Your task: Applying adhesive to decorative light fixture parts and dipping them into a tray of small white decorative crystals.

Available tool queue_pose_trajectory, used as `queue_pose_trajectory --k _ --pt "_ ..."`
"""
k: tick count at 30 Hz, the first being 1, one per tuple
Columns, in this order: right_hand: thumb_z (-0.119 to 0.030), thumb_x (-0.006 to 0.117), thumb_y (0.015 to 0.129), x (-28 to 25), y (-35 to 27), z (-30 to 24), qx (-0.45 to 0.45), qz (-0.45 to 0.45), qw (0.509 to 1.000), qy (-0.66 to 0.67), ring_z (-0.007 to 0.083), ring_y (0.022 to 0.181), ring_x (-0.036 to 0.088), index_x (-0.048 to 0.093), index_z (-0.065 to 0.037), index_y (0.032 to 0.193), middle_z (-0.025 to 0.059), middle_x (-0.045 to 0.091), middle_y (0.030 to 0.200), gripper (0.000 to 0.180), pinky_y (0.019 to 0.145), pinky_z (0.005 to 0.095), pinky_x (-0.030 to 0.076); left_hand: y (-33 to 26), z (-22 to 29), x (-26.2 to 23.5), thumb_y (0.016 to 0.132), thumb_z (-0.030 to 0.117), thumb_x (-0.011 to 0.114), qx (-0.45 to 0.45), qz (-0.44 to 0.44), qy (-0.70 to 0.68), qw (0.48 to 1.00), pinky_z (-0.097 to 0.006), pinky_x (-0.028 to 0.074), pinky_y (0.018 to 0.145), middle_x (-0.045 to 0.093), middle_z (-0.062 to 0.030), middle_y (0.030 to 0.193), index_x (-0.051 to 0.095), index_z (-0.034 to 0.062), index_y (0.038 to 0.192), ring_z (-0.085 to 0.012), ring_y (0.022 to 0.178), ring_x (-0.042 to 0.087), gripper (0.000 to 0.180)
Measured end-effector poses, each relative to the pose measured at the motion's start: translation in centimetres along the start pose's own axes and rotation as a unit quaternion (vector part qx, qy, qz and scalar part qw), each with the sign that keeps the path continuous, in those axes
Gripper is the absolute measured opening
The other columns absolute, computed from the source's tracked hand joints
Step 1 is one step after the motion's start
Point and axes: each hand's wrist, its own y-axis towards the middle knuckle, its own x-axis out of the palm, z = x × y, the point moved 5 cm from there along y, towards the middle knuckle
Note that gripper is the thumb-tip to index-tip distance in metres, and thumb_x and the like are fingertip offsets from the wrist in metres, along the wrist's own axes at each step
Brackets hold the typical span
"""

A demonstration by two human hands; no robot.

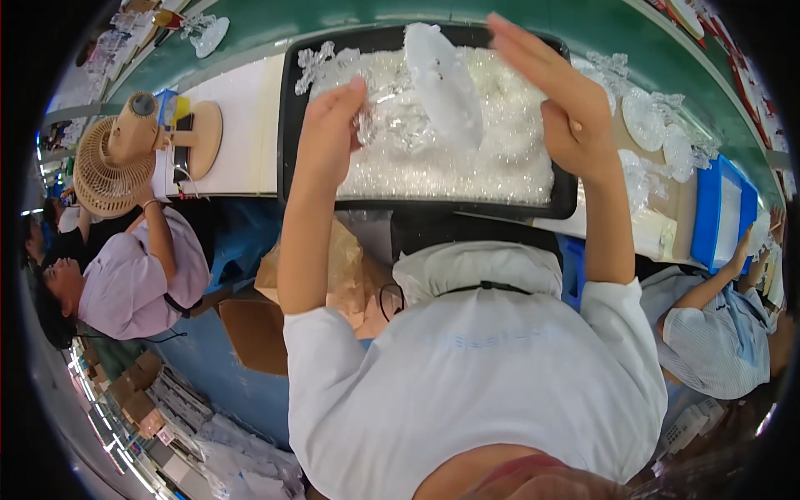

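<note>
My left hand [331,125] is closed on a clear, intricately shaped plastic ornament [398,112] over the black tray [290,125]. A white, frosted oval base [446,87] stands tilted on edge beside the clear part and appears joined to it. Glittering white granules [508,171] fill the tray below. Over the tray's right side, my right hand [575,112] is raised with its fingers stretched out, apart from the ornament and holding nothing.
A beige fan [117,158] stands at the left. Several clear ornaments with white bases [646,121] lie right of the tray, before a blue bin [725,212]. Co-workers sit on both sides, one in a pale shirt [142,271]. A cardboard box [254,333] is below left.
</note>
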Motion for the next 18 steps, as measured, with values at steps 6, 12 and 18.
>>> queue_pose_trajectory --k 6,12,18 --pt "0.006 0.042 0.078 -1.0 -1.8 -0.1 0.013 0.012 1.0 0.02 0.0412 0.124 0.057 0.059 0.008 0.127 0.0298 0.058 0.131 0.052 0.106 0.0447 0.044 -0.8 1.1 -2.0 0.097 0.034 0.064 0.076 0.016 0.116 0.99 -0.023 0.036 0.05 0.053 0.006 0.065 0.062 0.0052 0.077 -0.0044 0.055 0.049 0.035" --pt "-0.04 0.039 0.099 -6.9 -7.3 -0.4 -0.061 0.428 0.88 0.197 0.0344 0.087 0.066 0.06 0.004 0.113 0.0323 0.065 0.1 0.051 0.075 0.0405 0.055 -5.3 7.5 2.6 0.08 0.027 0.078 0.604 0.011 0.514 0.61 -0.031 0.037 0.05 0.046 -0.0041 0.062 0.059 0.0083 0.076 -0.0205 0.053 0.047 0.027" --pt "-0.044 0.039 0.104 -0.8 -7.7 -0.9 0.035 0.419 0.879 0.223 0.0263 0.064 0.059 0.054 -0.004 0.115 0.026 0.064 0.085 0.044 0.05 0.0298 0.049 -5.4 6.1 4.3 0.082 0.013 0.069 0.67 -0.03 0.623 0.402 -0.028 0.039 0.055 0.042 -0.0017 0.067 0.057 0.006 0.078 -0.016 0.058 0.044 0.014"
